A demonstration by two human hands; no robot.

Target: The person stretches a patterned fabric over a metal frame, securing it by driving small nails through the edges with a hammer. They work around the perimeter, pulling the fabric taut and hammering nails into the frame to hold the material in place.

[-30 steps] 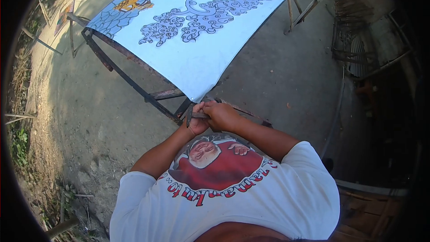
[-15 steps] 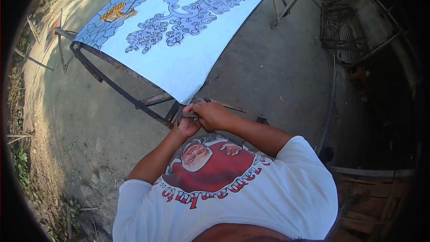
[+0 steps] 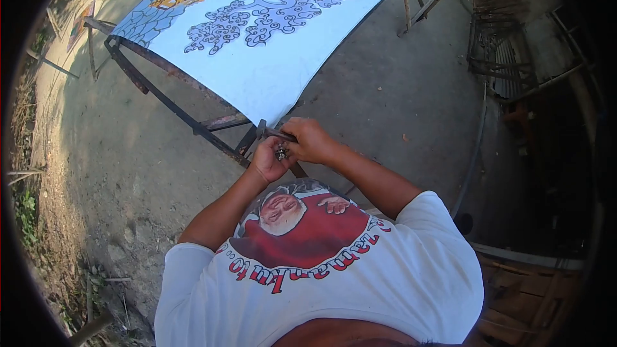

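My right hand (image 3: 313, 141) is closed round the handle of a hammer (image 3: 274, 133), its head pointing left near the cloth's corner. Just below the hammer, my left hand (image 3: 267, 162) is cupped palm up around a small heap of shiny nails or tacks (image 3: 281, 152); they are too small to tell which. Beyond both hands stretches a white painted cloth (image 3: 247, 83) with blue scrollwork and yellow-brown figures. Its near corner comes to a point just past the hammer head. A dark wooden frame (image 3: 173, 126) runs under the cloth's left edge.
Wooden trestle legs (image 3: 424, 9) stand under the cloth's far right side. Bare ground (image 3: 385, 103) lies around the frame. At the right is a shaded structure with a wooden rack (image 3: 504, 51). Plants (image 3: 26, 209) grow at the left edge.
The hammer has risen a little above my left palm, and its head now shows clearly. The left hand has opened enough to show the small metal pieces. The view has shifted slightly.
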